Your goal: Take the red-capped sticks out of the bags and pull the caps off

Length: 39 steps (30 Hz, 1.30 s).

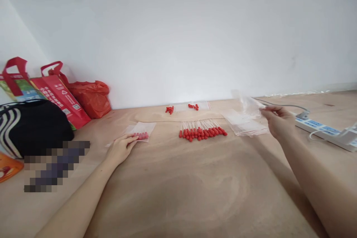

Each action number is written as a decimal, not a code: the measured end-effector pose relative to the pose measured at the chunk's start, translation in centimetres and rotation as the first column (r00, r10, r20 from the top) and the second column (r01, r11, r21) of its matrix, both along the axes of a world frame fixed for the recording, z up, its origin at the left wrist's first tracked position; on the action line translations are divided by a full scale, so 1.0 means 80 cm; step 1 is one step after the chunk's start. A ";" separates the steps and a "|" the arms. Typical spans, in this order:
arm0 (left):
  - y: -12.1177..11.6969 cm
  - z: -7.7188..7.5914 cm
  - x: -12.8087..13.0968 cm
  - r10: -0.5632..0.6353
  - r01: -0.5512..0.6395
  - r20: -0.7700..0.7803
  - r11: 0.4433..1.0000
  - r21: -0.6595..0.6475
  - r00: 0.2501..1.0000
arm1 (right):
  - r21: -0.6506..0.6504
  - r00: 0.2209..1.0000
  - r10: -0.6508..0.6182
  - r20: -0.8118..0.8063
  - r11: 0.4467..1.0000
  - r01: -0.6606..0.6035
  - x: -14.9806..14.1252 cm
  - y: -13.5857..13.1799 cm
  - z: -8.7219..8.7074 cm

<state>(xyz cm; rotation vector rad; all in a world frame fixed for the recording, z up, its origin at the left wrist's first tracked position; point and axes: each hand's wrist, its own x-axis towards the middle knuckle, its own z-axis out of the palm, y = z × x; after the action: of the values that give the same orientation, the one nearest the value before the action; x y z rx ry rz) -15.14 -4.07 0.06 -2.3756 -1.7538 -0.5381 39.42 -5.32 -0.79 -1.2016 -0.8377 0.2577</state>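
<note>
Near the middle of the frame, a row of red-tipped sticks (199, 132) lies fanned across the surface (173, 178), its slim white shafts pointing toward the top and its bright, matte, rounded heads crowding unevenly toward the bottom. Left of centre, a filled bag (149, 128) of thin, cloudy plastic lies flat, several red heads showing pinkish through its film; the fingers of the left hand (120, 148) rest on its left part, though whether they grip it I cannot tell. At right of centre, the right hand (280, 121) pinches a raised bag (247, 105) between thumb and fingers, the clear film limp, creased and glossy. Below it lies a stack of bags (233, 119), flat, rectangular and milky, with edges slightly out of line. Toward the back of the surface, above the row, sit two small clusters of red pieces (169, 110), with clear film beside them. The surface is pale brown with swirling wood grain, meeting a smooth whitish wall (195, 37). A white power strip (320, 126) with blue socket faces lies at the right edge.
</note>
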 end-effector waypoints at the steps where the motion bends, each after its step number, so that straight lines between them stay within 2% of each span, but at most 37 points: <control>1: 0.000 -0.001 0.000 -0.009 0.009 0.005 1.000 0.001 1.000 | -0.071 1.000 -0.010 0.022 0.997 0.011 0.002 -0.001 -0.008; 4: -0.002 0.001 0.004 -0.042 0.041 0.013 0.999 0.024 0.999 | -0.314 0.987 0.016 0.158 0.949 0.035 0.005 -0.002 -0.032; 6: -0.006 0.005 0.009 -0.066 0.066 0.007 0.998 0.023 0.998 | -0.474 0.923 0.030 0.384 0.864 0.170 0.004 -0.003 -0.038; 7: -0.009 0.009 0.013 -0.079 0.079 -0.006 0.997 0.011 0.997 | -0.500 0.858 0.028 0.514 0.822 0.273 0.001 -0.004 -0.037; 8: -0.012 0.013 0.018 -0.092 0.092 -0.024 0.996 -0.010 0.995 | -0.475 0.777 0.009 0.630 0.796 0.375 -0.003 -0.005 -0.034; 10: -0.023 0.023 0.030 -0.130 0.125 -0.063 0.989 -0.077 0.989 | -0.314 0.620 -0.089 0.780 0.802 0.509 -0.021 -0.010 -0.024; 12: -0.038 0.034 0.048 -0.202 0.188 -0.070 0.968 -0.169 0.977 | -0.127 0.517 -0.191 0.835 0.846 0.518 -0.054 -0.018 -0.013; 14: -0.056 0.042 0.070 -0.305 0.288 -0.033 0.924 -0.251 0.952 | -0.011 0.477 -0.209 0.853 0.908 0.418 -0.099 -0.030 -0.006; 16: -0.074 0.046 0.092 -0.351 0.347 0.035 0.895 -0.281 0.936 | 0.000 0.439 -0.075 0.896 0.986 0.169 -0.152 -0.046 -0.005; 17: -0.082 0.047 0.103 -0.359 0.365 0.078 0.881 -0.300 0.930 | -0.035 0.403 0.026 0.915 0.999 0.015 -0.178 -0.055 -0.007; 19: -0.094 0.046 0.119 -0.358 0.387 0.148 0.858 -0.338 0.922 | -0.138 0.338 0.218 0.916 0.960 -0.245 -0.225 -0.073 -0.012; 22: -0.102 0.041 0.132 -0.326 0.369 0.183 0.878 -0.304 0.927 | -0.238 0.237 0.392 0.889 0.837 -0.492 -0.269 -0.092 -0.020; 25: -0.102 0.036 0.138 -0.287 0.349 0.226 0.881 -0.318 0.931 | -0.243 0.200 0.421 0.885 0.783 -0.573 -0.285 -0.098 -0.022; 31: -0.103 0.029 0.147 -0.242 0.354 0.300 0.840 -0.410 0.923 | -0.136 0.233 0.325 0.917 0.802 -0.582 -0.285 -0.092 -0.022; 35: -0.105 0.024 0.151 -0.185 0.324 0.324 0.829 -0.455 0.928 | -0.083 0.230 0.288 0.930 0.771 -0.631 -0.286 -0.090 -0.025; 39: -0.105 0.018 0.153 -0.145 0.326 0.373 0.812 -0.484 0.916 | -0.086 0.235 0.309 0.921 0.752 -0.654 -0.288 -0.089 -0.025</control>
<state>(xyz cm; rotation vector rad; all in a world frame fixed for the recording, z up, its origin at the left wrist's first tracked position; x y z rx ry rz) -2.94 -12.43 1.50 -3.0869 -1.9526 -0.5407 16.38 -12.48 -2.75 -0.6160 -2.2017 -0.0820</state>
